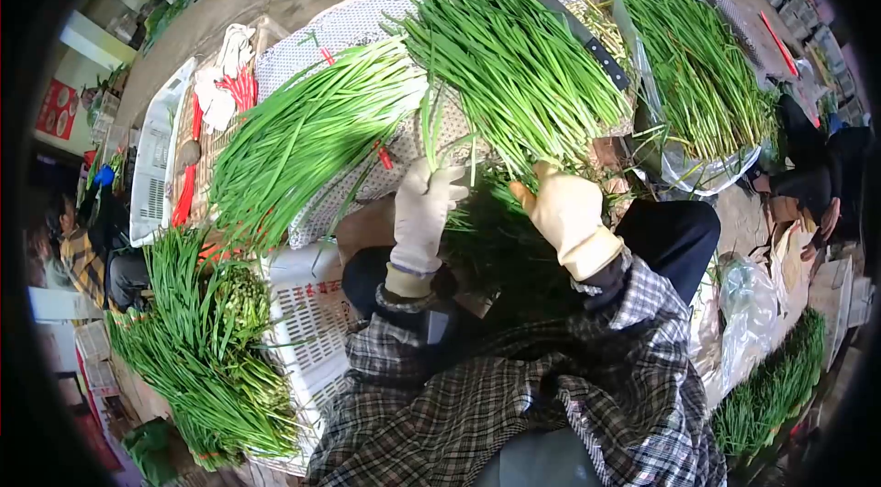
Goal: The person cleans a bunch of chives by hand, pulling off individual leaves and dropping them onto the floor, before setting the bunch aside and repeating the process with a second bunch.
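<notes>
Both my hands wear pale work gloves. My left hand [424, 216] is closed around a few garlic chives [431, 131], whose stalks stick up above the fingers. My right hand [566, 213] is at the near stem ends of a large pile of chives [514, 65]. Its thumb and forefinger are spread apart, and the other fingers are hidden underneath. A sorted bundle of chives [321, 124] lies to the left, pale ends toward the middle. A long knife with a black handle [601, 55] rests along the pile's right side.
A patterned cloth [367, 17] covers the work surface. Red ties [240, 90] hang at its left. A white crate [307, 313] stands by my left knee, beside loose chives [206, 349]. Bagged chives [693, 65] lie at the right. Other people sit at both sides.
</notes>
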`<state>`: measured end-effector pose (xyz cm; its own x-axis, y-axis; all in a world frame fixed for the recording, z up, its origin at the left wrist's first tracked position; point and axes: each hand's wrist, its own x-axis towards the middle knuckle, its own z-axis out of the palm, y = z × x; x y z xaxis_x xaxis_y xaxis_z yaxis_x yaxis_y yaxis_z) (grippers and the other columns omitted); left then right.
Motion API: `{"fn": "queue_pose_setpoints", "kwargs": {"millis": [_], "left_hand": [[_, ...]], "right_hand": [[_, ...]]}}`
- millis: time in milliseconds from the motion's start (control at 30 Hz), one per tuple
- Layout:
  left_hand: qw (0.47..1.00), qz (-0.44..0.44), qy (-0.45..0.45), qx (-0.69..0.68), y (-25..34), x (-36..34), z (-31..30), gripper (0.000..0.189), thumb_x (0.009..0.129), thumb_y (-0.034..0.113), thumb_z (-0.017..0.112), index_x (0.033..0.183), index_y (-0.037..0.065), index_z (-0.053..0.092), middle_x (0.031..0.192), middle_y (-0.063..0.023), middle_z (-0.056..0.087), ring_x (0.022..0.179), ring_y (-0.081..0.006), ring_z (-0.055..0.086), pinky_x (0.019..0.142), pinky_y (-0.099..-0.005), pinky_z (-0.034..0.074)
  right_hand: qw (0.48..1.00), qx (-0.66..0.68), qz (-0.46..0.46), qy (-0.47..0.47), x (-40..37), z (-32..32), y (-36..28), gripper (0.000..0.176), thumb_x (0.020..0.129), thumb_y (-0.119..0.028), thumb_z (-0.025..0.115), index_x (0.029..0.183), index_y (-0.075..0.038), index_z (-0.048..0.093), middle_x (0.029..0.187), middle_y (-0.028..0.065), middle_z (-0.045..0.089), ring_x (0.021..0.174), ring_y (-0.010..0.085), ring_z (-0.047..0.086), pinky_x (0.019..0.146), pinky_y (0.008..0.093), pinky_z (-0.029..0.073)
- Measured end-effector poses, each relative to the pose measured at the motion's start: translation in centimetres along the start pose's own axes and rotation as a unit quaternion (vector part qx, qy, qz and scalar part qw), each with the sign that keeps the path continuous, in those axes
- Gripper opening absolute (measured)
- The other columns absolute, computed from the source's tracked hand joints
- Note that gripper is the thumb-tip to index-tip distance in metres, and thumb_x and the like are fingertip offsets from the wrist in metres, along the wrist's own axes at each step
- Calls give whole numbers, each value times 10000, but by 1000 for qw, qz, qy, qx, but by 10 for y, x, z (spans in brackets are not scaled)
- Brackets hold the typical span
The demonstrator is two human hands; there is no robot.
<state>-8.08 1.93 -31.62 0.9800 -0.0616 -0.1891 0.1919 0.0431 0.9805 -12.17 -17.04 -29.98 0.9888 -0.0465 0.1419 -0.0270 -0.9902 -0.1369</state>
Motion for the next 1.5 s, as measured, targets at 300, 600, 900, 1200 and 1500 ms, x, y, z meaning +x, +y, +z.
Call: {"fn": "queue_pose_setpoints", "kwargs": {"millis": [300, 600, 900, 1200, 1500], "left_hand": [[977, 135, -149, 75, -87, 49, 1, 302, 993, 183, 496, 1208, -14, 572, 1036, -103, 665, 923, -139, 631, 788, -253, 496], [951, -78, -229, -194, -14, 11, 19, 338, 1034, 295, 448, 1155, 19, 601, 988, -65, 657, 893, -177, 629, 817, -297, 505], [907, -213, -216, -291, -30, 4, 16, 463, 1022, 423, 411, 1247, 44, 551, 1095, -59, 650, 905, -177, 625, 761, -333, 492], [767, -239, -285, -523, -29, 6, 21, 505, 1032, 451, 338, 1307, 50, 476, 1247, -109, 554, 1133, -246, 516, 1009, -401, 401], [920, -14, -307, -241, -17, -6, 29, 456, 1045, 329, 368, 1365, 8, 422, 1327, -157, 528, 1250, -282, 481, 1083, -435, 374]], "right_hand": [[979, 201, -7, -2, 20, 53, -14, 358, 929, -367, 538, 817, -36, 617, 661, 208, 632, 624, 413, 625, 589, 493, 512], [986, 149, -79, -10, -21, -40, -20, 314, 894, -406, 611, 946, -102, 664, 651, 143, 646, 620, 335, 653, 561, 433, 509], [989, 136, -48, -19, -12, -14, 6, 421, 841, -501, 660, 994, -109, 675, 623, 157, 634, 616, 335, 654, 547, 429, 510], [974, 205, -61, 80, -17, 20, 12, 190, 879, -279, 660, 865, -90, 671, 605, 136, 623, 567, 321, 636, 525, 406, 503], [964, 244, -8, -101, -60, 31, 10, 420, 848, -456, 682, 1031, -78, 678, 702, 158, 668, 643, 326, 661, 611, 404, 526]]}}
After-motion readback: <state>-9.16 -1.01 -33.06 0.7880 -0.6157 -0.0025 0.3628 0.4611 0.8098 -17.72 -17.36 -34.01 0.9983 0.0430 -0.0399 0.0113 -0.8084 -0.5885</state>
